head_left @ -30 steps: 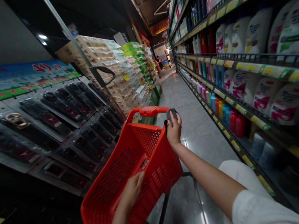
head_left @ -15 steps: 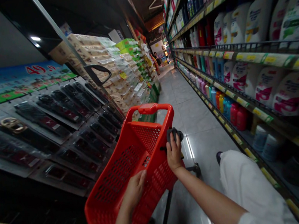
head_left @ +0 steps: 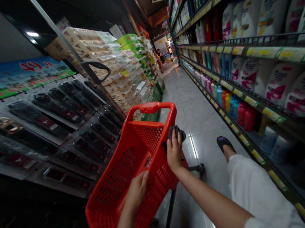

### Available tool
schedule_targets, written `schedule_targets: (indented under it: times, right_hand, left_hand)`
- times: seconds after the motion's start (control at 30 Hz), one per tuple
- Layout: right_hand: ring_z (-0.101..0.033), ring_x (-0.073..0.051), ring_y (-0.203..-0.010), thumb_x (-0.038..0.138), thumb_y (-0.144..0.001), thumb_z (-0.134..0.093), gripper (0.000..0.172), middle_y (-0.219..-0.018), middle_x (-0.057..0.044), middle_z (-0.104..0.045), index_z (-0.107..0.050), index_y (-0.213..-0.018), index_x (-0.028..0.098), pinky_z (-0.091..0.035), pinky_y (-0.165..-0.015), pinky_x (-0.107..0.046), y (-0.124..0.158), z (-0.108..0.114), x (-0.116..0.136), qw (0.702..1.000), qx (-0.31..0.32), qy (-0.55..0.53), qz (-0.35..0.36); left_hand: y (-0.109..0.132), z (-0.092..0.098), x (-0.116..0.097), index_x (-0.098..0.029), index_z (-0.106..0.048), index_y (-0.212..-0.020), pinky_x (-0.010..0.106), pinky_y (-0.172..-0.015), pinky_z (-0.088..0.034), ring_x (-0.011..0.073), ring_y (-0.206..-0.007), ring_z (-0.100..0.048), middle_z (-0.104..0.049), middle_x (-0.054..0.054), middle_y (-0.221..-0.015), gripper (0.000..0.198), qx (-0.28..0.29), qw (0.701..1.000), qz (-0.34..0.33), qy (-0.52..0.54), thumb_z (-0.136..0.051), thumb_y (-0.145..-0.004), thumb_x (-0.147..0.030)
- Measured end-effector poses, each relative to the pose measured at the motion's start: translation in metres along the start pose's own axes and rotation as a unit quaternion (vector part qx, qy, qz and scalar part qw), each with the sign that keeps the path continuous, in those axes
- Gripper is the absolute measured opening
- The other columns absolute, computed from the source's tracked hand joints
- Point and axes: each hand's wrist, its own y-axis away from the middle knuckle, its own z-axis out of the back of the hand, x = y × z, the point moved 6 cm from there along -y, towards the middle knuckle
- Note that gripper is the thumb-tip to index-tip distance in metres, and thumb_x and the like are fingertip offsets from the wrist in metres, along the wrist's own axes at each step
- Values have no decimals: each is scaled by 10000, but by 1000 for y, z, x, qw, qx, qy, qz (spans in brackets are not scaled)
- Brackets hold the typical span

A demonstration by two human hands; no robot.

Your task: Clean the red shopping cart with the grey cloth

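A red plastic shopping cart (head_left: 127,172) with perforated walls stands tilted across my view; no goods show in the part of its basket that I can see. My left hand (head_left: 137,187) is closed over the near side rim, its thumb on top and its other fingers mostly hidden. Farther along that same side, my right hand (head_left: 175,151) has its fingers bent over a dark grey knob-like piece (head_left: 183,135) at the cart's edge. What this piece is I cannot make out. The cart's red handle loop (head_left: 151,107) is at the far end, touched by neither hand.
Shelves of shampoo bottles (head_left: 293,86) line the right side. Packaged belts (head_left: 40,120) hang on the left, with stacked paper packs (head_left: 116,69) beyond. A grey tiled floor (head_left: 190,108) runs down the aisle, and my foot in a dark shoe (head_left: 224,142) steps on it.
My shod foot has come forward into fuller view. The shelves and hanging belts have shifted slightly outward as I advance with the cart. Both hands keep their places on it.
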Motion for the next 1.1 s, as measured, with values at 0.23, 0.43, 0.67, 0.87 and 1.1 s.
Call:
schedule_targets:
  times: [0.23, 0.43, 0.67, 0.87, 1.1]
  right_hand:
    - [-208, -220, -1479, 354, -1012, -281, 526, -1601, -102, -216, -294, -1528, 250, -249, -1184, -484, -11, -9, 13, 999, 13, -11, 36]
    - [-259, -229, -1460, 392, -999, -255, 554, -1574, -135, -281, -305, -1521, 212, -278, -1164, -486, 44, -7, -77, 994, -13, -25, -108]
    - [-342, -217, -1403, 356, -964, -260, 548, -1483, -147, -415, -378, -1473, 191, -305, -1138, -464, 61, -10, -129, 976, -22, -79, -204]
    - [-307, -213, -1427, 263, -906, -408, 598, -1546, -125, -329, -342, -1497, 202, -296, -1160, -442, 22, -15, -46, 994, 22, -60, -86]
    - [-343, -223, -1394, 91, -861, -390, 636, -1515, -79, -377, -417, -1475, 255, -298, -1162, -458, -11, -18, 33, 998, 47, 11, 49]
  left_hand:
    - [-1, 3, 2, -166, -634, -734, 295, -742, -490, 217, -759, -621, -675, 46, -743, 503, -8, 1000, 2, -1, -377, -894, -568]
    - [-1, 4, 9, -168, -646, -759, 304, -795, -498, 215, -771, -618, -684, 49, -781, 522, 3, 1000, 7, -1, -374, -896, -592]
    - [-3, 5, 10, -152, -661, -829, 328, -854, -483, 246, -864, -637, -701, 70, -843, 526, -6, 1000, 22, 5, -381, -890, -593]
    - [-4, 7, 15, -153, -657, -798, 325, -837, -489, 236, -830, -635, -694, 66, -811, 530, -16, 1000, 22, 8, -382, -881, -599]
    - [-5, 9, 13, -141, -664, -800, 312, -817, -486, 240, -852, -637, -700, 69, -814, 548, -22, 999, 24, 23, -379, -880, -603]
